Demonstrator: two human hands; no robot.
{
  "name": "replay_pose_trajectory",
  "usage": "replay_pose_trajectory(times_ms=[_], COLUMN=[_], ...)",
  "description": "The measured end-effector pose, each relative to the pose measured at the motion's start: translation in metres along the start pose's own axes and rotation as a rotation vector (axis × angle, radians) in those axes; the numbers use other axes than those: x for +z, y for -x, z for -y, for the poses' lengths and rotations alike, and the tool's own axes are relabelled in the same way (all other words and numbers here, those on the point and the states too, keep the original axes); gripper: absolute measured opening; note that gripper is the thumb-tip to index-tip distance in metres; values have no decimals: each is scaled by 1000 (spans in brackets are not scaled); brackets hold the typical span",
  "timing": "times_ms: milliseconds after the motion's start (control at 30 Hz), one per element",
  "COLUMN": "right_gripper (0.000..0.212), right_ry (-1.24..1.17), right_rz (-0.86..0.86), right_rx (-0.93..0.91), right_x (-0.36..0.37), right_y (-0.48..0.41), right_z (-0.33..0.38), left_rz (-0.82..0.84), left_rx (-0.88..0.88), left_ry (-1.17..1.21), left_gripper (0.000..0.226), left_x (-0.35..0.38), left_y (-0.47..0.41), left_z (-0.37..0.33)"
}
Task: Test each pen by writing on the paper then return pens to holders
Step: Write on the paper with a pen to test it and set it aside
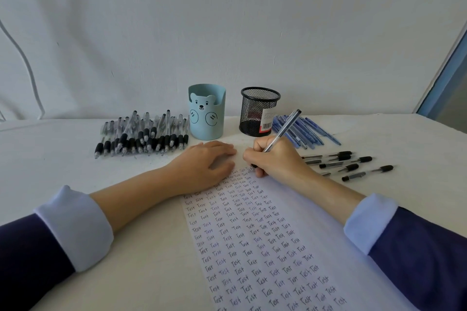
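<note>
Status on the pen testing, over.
Right hand grips pen, tip on paper. Left hand rests on paper. Bear holder, mesh holder: no pens showing. Nothing blocking.

Pale blue bear-face holder (206, 111), black mesh holder (259, 111), blue pens (307, 131).

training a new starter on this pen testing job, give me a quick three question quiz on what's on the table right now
1. True or false: the right hand holds a pen with its tip on the paper.
2. What lies left of the blue bear cup? A) a pile of clear pens with black grips B) scissors C) a stapler
3. Fill in: the rows on the paper repeat the word ____.
Key: 1 true; 2 A; 3 Test.
</note>
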State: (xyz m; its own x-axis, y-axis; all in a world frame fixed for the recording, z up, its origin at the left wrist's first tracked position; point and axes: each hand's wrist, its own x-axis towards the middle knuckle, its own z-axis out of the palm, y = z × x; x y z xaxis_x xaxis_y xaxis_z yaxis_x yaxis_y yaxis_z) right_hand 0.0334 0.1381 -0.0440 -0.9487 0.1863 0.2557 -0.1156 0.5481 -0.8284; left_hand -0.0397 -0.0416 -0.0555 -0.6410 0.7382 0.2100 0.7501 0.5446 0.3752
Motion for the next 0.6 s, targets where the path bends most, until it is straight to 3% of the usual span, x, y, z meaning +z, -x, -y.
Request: replay_pose_trajectory(times_ms=[100, 367, 600], right_gripper=[31, 34, 35], right_ry=[8, 12, 22], right_rz=[-3, -2, -20], right_rx=[-16, -4, -14], right_x=[0, -2, -1], right_y=[1, 1, -1], right_z=[0, 2, -2], left_rz=[15, 3, 10], left_rx=[-2, 0, -3], left_ry=[-3, -13, -23], left_gripper=[61, 44, 44], left_x=[-2, 0, -1], left_y=[1, 0, 0], left_z=[-1, 1, 0])
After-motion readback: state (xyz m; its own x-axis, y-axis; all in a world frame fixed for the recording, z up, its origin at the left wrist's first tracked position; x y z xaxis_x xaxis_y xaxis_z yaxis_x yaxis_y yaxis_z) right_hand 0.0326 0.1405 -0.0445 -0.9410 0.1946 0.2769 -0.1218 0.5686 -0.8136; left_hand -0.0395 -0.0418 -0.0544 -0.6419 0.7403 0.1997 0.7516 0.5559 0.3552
